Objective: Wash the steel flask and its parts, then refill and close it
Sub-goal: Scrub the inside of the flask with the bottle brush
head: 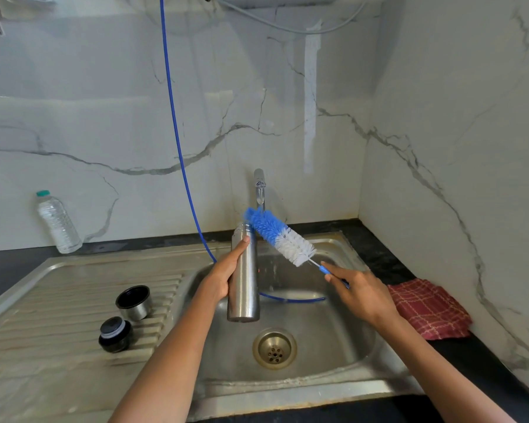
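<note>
Nearest the camera, two bare forearms are reaching out over the stainless steel sink (333, 380), whose round brass-coloured drain (274, 348) is sitting just below the hands. On the ribbed draining board to the left, a black round stopper (114, 334) is lying near the front, and just behind it a steel cup lid with a black inside (134, 302) is standing mouth up. Above the basin, the left hand (225, 277) is wrapping its grip round the tall cylindrical steel flask (244, 279), holding it upright with the thumb lying along the side. The right hand (359, 293) is pinching the thin blue handle of a blue and white bottle brush (280, 236), whose blue tip is touching the flask's open mouth. A red checked cloth (429, 309) is lying on the dark bench right of the sink. Farther back, a chrome tap (259, 189) is rising behind the brush, a blue hose (177, 141) is hanging down the marble wall into the basin, and a clear plastic water bottle with a green cap (58, 222) is leaning against the wall at left.
</note>
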The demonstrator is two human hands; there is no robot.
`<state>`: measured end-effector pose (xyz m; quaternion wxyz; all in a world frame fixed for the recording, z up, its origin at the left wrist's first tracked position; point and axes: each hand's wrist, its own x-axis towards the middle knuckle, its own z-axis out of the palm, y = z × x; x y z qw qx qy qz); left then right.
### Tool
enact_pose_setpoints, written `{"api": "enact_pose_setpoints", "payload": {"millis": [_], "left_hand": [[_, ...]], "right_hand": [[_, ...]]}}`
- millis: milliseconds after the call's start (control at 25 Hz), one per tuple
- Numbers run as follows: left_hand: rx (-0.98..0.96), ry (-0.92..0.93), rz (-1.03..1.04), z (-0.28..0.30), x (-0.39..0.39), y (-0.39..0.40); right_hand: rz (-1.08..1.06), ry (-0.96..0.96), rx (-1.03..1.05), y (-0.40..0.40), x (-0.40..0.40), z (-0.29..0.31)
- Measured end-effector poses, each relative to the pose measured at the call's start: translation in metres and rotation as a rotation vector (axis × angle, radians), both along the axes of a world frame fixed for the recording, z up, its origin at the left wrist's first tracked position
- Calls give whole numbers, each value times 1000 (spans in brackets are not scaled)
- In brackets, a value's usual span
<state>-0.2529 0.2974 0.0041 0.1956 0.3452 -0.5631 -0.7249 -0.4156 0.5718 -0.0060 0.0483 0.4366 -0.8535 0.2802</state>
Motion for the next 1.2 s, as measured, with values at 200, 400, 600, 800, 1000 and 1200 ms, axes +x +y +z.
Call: {"api": "enact_pose_setpoints", "payload": {"millis": [200, 400, 600, 800, 1000, 1200], "left_hand": [[-36, 231, 218, 0, -2, -1], [-179, 256, 234, -2, 1, -11], [-197, 285, 426, -1, 4, 4], [-148, 281, 440, -6, 26, 8], [-111, 300, 380, -13, 17, 18], [-61, 369, 377, -16, 25, 15]], "right_hand": [[85, -163, 40, 1, 11, -5], [96, -341, -74, -8, 35, -4], [48, -246, 48, -16, 60, -10], [-22, -336, 141, -6, 66, -14], [61, -199, 28, -17, 93, 6], [-66, -247, 153, 3, 85, 7]]}}
